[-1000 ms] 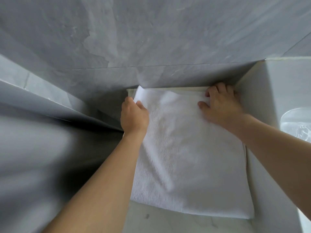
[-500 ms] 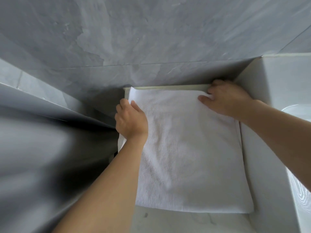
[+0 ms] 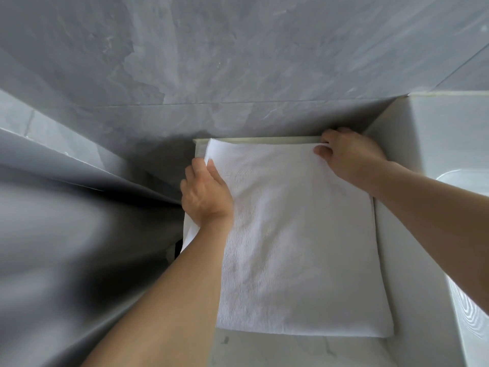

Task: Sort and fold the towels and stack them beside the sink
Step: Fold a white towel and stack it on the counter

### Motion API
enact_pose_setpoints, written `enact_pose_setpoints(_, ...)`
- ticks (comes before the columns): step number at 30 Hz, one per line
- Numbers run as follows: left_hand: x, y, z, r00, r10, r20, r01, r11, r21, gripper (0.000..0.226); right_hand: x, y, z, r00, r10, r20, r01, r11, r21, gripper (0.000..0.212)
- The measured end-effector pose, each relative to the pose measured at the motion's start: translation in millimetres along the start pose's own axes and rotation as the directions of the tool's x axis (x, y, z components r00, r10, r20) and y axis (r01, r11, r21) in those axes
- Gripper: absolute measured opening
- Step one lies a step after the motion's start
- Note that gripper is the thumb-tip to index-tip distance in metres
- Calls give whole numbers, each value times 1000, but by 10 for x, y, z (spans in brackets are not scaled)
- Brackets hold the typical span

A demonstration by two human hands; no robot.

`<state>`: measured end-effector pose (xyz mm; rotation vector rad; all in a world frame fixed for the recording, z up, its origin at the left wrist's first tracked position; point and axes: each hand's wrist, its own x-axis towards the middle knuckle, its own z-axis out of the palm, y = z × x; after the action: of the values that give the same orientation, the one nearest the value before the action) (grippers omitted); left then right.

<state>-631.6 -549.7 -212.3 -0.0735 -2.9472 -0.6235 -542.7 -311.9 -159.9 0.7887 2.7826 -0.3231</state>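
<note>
A folded white towel lies flat on the pale counter, filling the space between the counter's left edge and the raised white sink. My left hand grips the towel's left edge near the far corner, thumb on top and fingers curled under the edge. My right hand pinches the towel's far right corner against the back wall, thumb on top. Part of the towel's left edge hangs over the counter edge under my left wrist.
A grey marble wall rises right behind the counter. The sink's basin shows at the right edge. A dark gap and a blurred grey surface lie to the left of the counter.
The towel has slid toward the back wall and both hands moved with it. My right hand shifted from lying on the corner to pinching it; the left hand holds its grip on the left edge.
</note>
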Motion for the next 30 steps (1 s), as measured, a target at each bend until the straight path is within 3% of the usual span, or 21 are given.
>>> enact_pose_setpoints(7, 86, -25, -20, 994, 76, 84, -83, 993, 83, 32, -14, 56, -75, 996, -78, 42, 79, 996, -29, 37)
enact_pose_setpoints(12, 169, -30, -48, 986, 65, 153, -78, 994, 79, 33, -9, 43, -171, 974, 9, 227, -75, 955, 287, 39)
enact_pose_setpoints(14, 169, -29, -59, 986, 67, 150, -78, 994, 70, 32, -16, 35, -212, 979, 11, 204, -75, 948, 309, 37)
enact_pose_setpoints(19, 102, -48, -67, 990, 109, 93, -114, 992, 56, 30, -52, 67, -112, 995, -85, -48, 83, 995, -55, 27)
enact_pose_setpoints(24, 72, -66, -39, 992, 121, 43, -123, 992, 39, 32, -22, 17, 16, 990, -137, 19, 131, 884, -448, 25)
enact_pose_setpoints(27, 79, -59, -26, 993, 117, 22, -118, 993, 30, 32, -7, -9, 77, 990, -136, -35, 102, 868, -486, 33)
enact_pose_setpoints(30, 77, -67, -14, 995, 101, 8, -101, 995, 15, 34, -93, -111, 203, 951, -162, -263, 73, 945, -317, 48)
